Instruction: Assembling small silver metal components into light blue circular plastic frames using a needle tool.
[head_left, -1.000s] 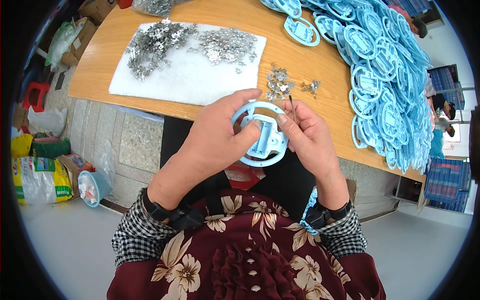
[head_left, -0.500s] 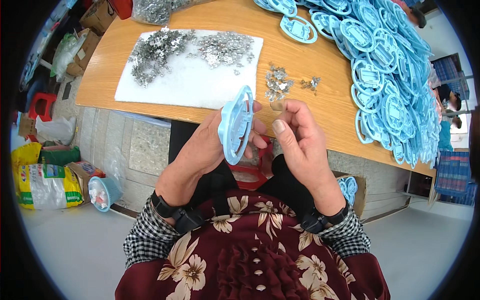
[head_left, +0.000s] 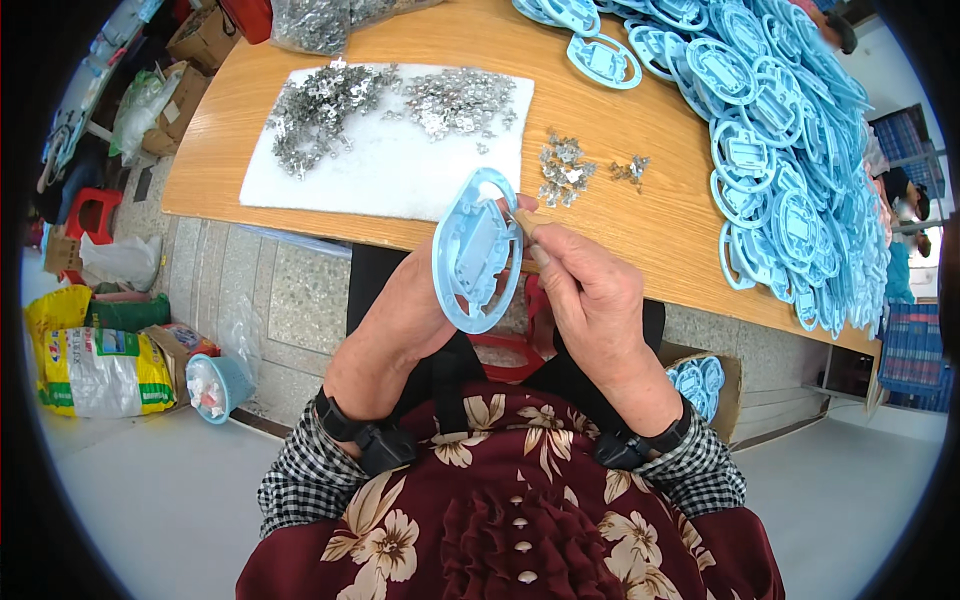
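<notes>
My left hand (head_left: 405, 315) grips a light blue oval plastic frame (head_left: 478, 250), held upright on its edge in front of my lap. My right hand (head_left: 585, 285) pinches a small metal clip at the frame's upper right rim, thumb and forefinger closed together. Both hands hover just off the near edge of the wooden table (head_left: 640, 215). A small heap of metal clips (head_left: 565, 170) lies on the table just beyond my hands.
A white mat (head_left: 400, 175) with two heaps of metal clips (head_left: 320, 110) lies at the table's left. A big pile of blue frames (head_left: 790, 150) covers the right. On the floor: a box of blue frames (head_left: 698, 385), a yellow sack (head_left: 85, 360), a small blue bucket (head_left: 215, 385).
The blue frame has been turned from facing me flat to standing on its edge. My right hand has moved up to its upper rim.
</notes>
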